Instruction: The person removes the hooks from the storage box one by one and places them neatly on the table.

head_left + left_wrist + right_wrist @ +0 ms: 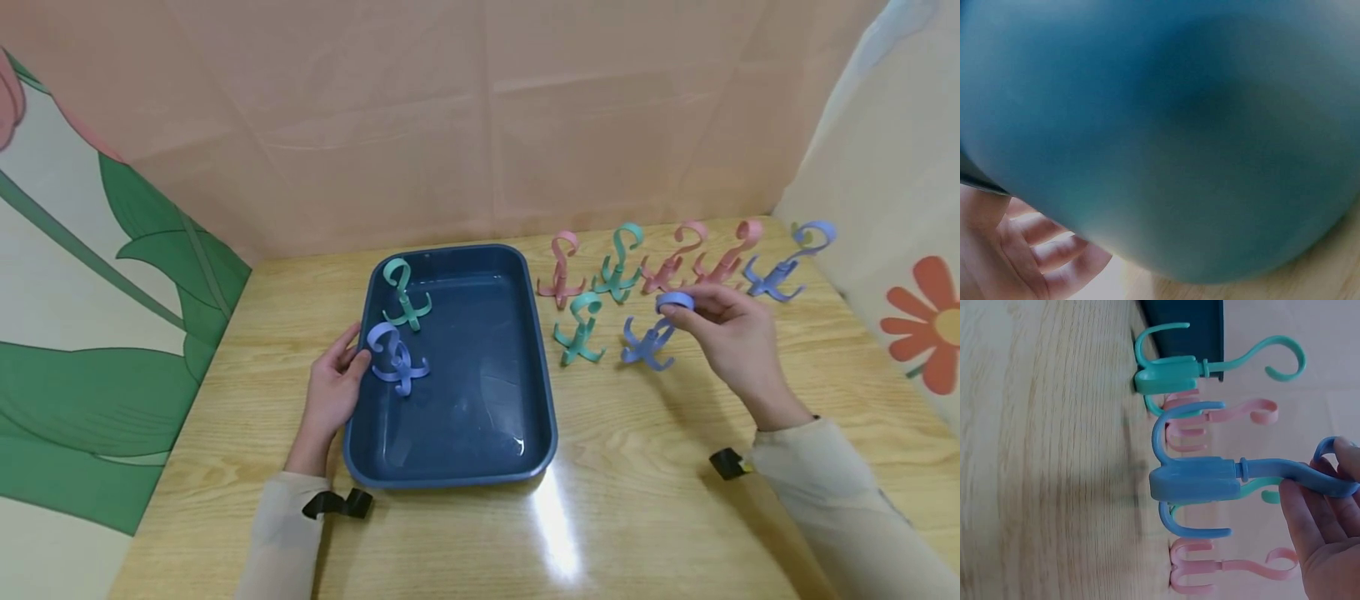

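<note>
My right hand (pixel 731 342) pinches a blue multi-prong hook hanger (pixel 1197 478) by its curved top, thumb against fingers. The hanger stays upright, and its base appears slightly off the tabletop. At the left, my left hand (pixel 336 387) grips the side rim of a dark blue tray (pixel 543 400), with the thumb at the rim and the fingers outside. Inside the tray stand a green hook hanger (pixel 407 310) and another blue hook hanger (pixel 402 367), both near its left wall. The tray's blurred outer side fills most of the left wrist view.
Right of the tray stands a green hanger (pixel 579 342). Behind it is a row: a pink hanger (pixel 561 283), a second green hanger (pixel 618 275), two more pink hangers (pixel 662 273) and a blue hanger (pixel 776 275). A pink-covered wall (pixel 487 125) bounds the wooden table's back.
</note>
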### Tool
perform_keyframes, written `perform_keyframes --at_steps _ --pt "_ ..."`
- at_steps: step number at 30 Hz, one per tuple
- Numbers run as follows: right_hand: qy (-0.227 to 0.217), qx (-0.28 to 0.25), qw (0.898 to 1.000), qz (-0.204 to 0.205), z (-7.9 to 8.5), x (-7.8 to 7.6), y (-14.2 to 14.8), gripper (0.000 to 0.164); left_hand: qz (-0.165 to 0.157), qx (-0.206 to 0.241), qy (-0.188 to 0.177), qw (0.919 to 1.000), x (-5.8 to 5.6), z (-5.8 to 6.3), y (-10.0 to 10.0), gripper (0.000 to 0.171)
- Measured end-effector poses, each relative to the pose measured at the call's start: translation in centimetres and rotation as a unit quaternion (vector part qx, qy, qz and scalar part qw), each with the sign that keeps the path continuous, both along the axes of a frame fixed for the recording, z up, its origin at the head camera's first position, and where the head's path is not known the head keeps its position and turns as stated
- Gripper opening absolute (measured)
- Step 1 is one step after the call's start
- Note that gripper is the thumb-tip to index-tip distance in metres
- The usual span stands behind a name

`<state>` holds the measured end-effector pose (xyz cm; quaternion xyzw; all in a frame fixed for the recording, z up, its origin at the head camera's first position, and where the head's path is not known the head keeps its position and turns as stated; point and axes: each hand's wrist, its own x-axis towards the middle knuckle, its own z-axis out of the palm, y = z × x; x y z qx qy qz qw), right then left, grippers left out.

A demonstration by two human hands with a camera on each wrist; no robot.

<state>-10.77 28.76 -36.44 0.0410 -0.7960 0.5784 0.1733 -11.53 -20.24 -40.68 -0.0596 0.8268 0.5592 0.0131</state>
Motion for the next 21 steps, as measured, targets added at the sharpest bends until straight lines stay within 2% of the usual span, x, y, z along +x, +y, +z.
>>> perform_keyframes --at_steps 4,12,21 --pt "-0.015 -0.003 1.000 0.014 -0.3 -0.5 0.3 0.025 0.001 0.001 -0.001 1.0000 0.0 0.0 0.0 0.049" --pt "-0.003 -0.014 0.999 0.051 -0.7 -1.5 0.5 0.023 0.003 -0.003 -0.002 1.0000 0.0 0.0 0.0 0.049" --pt "-0.018 0.007 0.998 0.057 -0.9 -2.2 0.4 0.024 0.002 -0.001 -0.001 1.0000 0.0 -0.1 0.0 0.049"
